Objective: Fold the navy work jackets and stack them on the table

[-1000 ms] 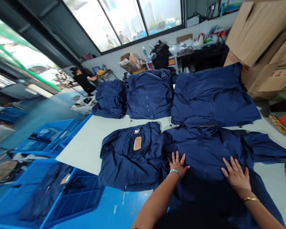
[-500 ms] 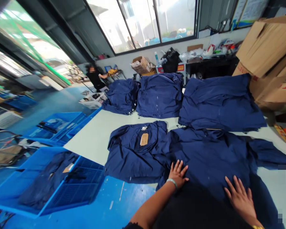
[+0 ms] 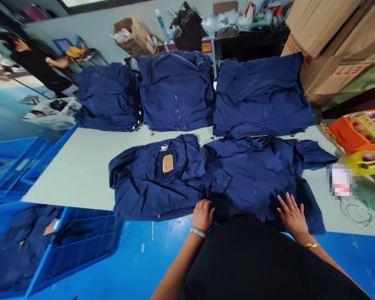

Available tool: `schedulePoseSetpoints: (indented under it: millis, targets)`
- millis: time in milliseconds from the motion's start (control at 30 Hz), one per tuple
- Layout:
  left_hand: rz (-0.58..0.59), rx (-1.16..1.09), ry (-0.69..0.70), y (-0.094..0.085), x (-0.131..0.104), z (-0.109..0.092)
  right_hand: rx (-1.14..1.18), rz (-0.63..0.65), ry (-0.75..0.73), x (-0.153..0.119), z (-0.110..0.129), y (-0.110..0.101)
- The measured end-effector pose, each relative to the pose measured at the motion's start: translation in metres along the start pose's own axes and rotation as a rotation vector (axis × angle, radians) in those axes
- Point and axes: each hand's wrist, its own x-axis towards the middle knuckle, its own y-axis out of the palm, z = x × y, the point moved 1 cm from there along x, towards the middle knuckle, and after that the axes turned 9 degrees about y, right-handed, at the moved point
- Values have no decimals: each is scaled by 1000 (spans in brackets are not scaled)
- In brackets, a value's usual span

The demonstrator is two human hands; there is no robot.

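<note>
A navy jacket [image 3: 250,175] lies spread on the table in front of me, one sleeve stretched to the right. At its near left edge my left hand [image 3: 203,214] is closed, its curled fingers on the cloth; their tips are partly hidden. My right hand [image 3: 293,216] rests on the lower right of the same jacket, fingers spread and flat, holding nothing. To the left lies a folded navy jacket [image 3: 137,189] with a brown paper tag [image 3: 168,163] at its open neck. It touches the spread jacket.
Three stacks of navy garments, the middle stack [image 3: 178,96] among them, line the back of the pale table [image 3: 75,166]. A blue crate [image 3: 81,250] with garments stands at left. Cardboard boxes [image 3: 325,54] and an orange container [image 3: 343,133] are at right. Another person [image 3: 34,62] is at far left.
My view has tipped down and turned right. My left hand has moved to the jacket's near left edge, and its spread fingers have curled closed. My right hand remains flat on the jacket.
</note>
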Motion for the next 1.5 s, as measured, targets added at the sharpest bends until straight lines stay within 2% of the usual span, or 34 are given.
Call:
schedulePoseSetpoints:
  millis: [67, 167, 267, 367, 433, 533, 633, 733, 800, 867, 967, 1067, 1133, 1167, 1233, 1300, 1333, 1433, 1500]
  targets:
    - [-72, 44, -167, -3, -22, 13, 9, 9, 72, -17, -4, 2]
    - [-87, 53, -324, -1, -39, 27, 17, 13, 108, -30, -5, -2]
    - [-44, 3, -312, 1, -38, 35, 28, 9, 110, -31, -2, -16]
    - [-3, -19, -279, 1, -31, 35, 78, -60, 209, -27, -12, -30]
    - [23, -38, -299, 2, -27, 31, 151, -100, 337, -26, -32, -35]
    - [15, -63, -347, 6, -26, 16, 275, -54, 465, -21, -70, -32]
    - [-76, -133, -409, 9, -28, -2, 292, -5, 400, -9, -98, -28]
    - [-228, -275, -482, 10, -30, -14, 315, 25, 335, 7, -108, -31]
    - [-281, -349, -573, 9, -30, -15, 371, 49, 333, 19, -111, -37]
    - [-253, -377, -694, 9, -34, -11, 402, 19, 325, 30, -118, -46]
    - [-142, -362, -825, 11, -47, -5, 323, -64, 277, 41, -134, -57]
    - [-98, -328, -864, 17, -62, -8, 191, 29, 204, 45, -150, -60]
    - [-111, -304, -866, 20, -67, -14, 114, 100, 169, 43, -156, -59]
    - [-125, -293, -862, 21, -67, -18, 79, 85, 157, 42, -156, -59]
    - [-161, -271, -843, 21, -62, -23, 39, -26, 115, 40, -152, -60]
    - [-212, -226, -791, 17, -51, -26, 71, -128, 7, 40, -139, -58]
    - [-237, -204, -756, 14, -45, -27, 114, -138, -71, 40, -129, -56]
    - [-276, -177, -668, 3, -25, -24, 284, -48, -291, 41, -85, -44]
    - [-267, -189, -631, -4, -14, -21, 401, 41, -332, 42, -46, -34]
